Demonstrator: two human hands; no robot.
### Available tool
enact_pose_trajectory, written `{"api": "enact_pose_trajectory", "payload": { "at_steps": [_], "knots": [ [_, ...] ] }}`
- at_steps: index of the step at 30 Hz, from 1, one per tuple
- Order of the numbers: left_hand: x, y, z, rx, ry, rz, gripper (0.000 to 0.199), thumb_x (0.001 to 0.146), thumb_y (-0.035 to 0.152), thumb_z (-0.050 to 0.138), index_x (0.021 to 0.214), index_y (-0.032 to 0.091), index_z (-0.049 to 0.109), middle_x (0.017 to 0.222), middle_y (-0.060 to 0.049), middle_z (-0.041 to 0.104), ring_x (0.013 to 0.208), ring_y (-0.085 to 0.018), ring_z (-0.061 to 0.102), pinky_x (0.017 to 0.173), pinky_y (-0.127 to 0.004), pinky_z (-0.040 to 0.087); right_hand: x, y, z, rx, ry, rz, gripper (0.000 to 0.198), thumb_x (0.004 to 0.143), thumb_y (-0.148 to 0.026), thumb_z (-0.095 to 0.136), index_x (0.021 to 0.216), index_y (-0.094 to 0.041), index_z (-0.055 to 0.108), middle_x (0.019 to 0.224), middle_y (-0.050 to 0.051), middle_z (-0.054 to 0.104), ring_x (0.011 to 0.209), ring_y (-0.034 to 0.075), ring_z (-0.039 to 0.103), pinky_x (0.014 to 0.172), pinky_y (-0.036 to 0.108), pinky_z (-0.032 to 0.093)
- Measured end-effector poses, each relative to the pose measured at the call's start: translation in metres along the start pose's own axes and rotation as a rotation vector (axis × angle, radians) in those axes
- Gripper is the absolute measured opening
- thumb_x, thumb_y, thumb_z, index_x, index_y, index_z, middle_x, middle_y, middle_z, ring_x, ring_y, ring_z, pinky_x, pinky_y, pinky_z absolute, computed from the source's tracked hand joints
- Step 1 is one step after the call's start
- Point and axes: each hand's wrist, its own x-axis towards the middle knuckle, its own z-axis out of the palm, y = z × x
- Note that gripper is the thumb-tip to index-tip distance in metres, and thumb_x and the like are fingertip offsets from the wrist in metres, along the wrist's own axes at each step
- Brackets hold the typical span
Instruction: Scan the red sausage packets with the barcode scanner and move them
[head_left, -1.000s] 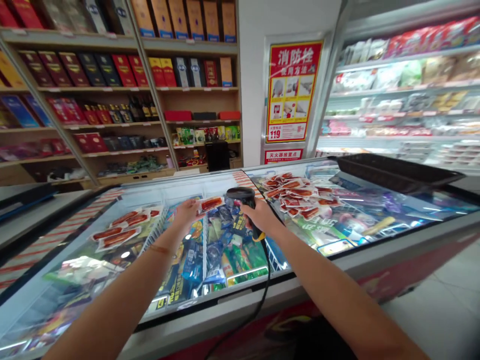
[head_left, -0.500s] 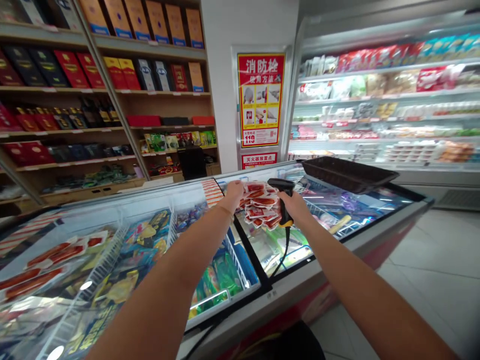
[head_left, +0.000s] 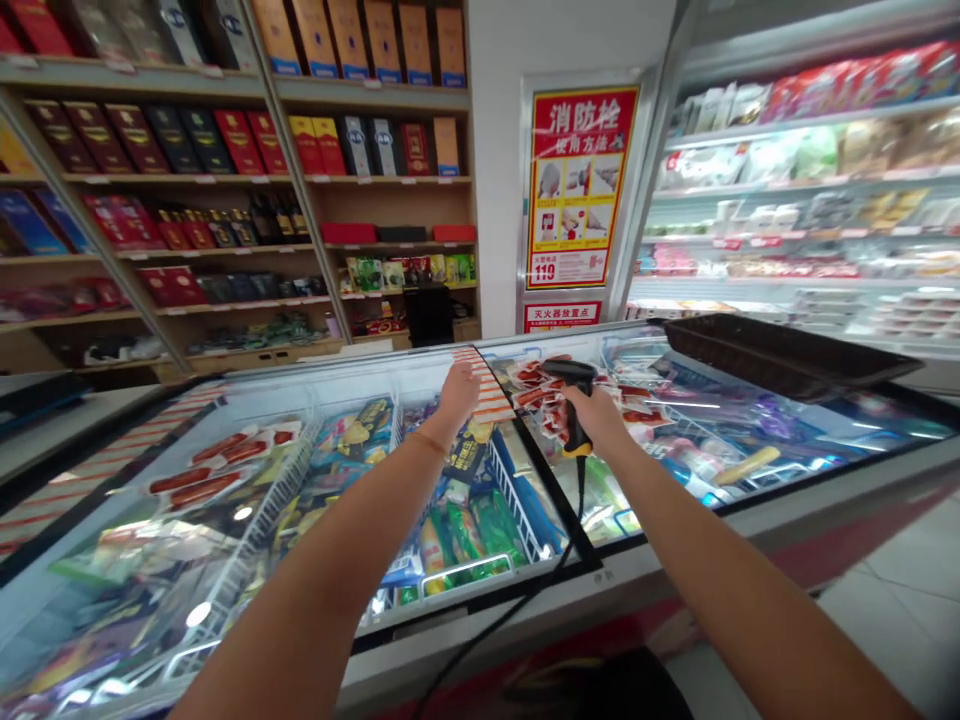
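My right hand grips a black barcode scanner with a yellow base and a trailing cable. Below and around the scanner, several clear packs of red sausages lie spread on the right glass lid. My left hand is at the red-and-white striped strip on the left lid. Its fingers look curled, and what they hold, if anything, is hidden. More sausage packs rest on the left side of the chest freezer.
On the freezer's right end sits a black plastic tray. Wire baskets with bagged frozen food show through the glass. Behind stand shelves of boxes, a fire-hydrant sign and a lit display fridge.
The sausage packs, bunched between both hands before, now lie spread on the right lid. My left hand has let go and moved left. The view has turned left.
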Motion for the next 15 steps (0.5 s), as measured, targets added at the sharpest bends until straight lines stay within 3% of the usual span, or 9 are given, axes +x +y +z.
{"api": "enact_pose_trajectory", "payload": {
  "at_steps": [9,13,15],
  "knots": [
    [-0.017,-0.074,-0.192,0.381,0.282,-0.052,0.039,0.082,0.022,0.059,0.119,0.016,0.053,0.122,-0.018,0.062,0.117,-0.028,0.058,0.099,-0.043,0.045,-0.038,0.011,0.138,0.049,-0.21,0.021,0.014,0.076,-0.025,0.059,0.072,-0.021,0.047,0.05,-0.005,0.053,0.036,0.013,0.051,0.032,0.024,0.039],
    [-0.036,-0.093,-0.275,0.688,0.348,-0.097,0.025,0.079,0.022,0.06,0.103,0.017,0.06,0.114,-0.022,0.064,0.119,-0.041,0.055,0.099,-0.062,0.037,-0.051,0.03,0.178,0.043,-0.271,0.067,0.017,0.075,-0.029,0.061,0.074,-0.021,0.046,0.052,-0.005,0.053,0.037,0.013,0.053,0.033,0.023,0.04],
    [-0.044,-0.105,-0.309,0.716,0.38,-0.106,0.015,0.073,0.023,0.065,0.086,0.017,0.06,0.107,-0.023,0.066,0.119,-0.047,0.053,0.1,-0.069,0.029,-0.058,0.041,0.189,0.061,-0.272,0.104,0.016,0.075,-0.029,0.06,0.078,-0.022,0.046,0.052,-0.006,0.053,0.037,0.012,0.052,0.034,0.023,0.04]
  ]
}}
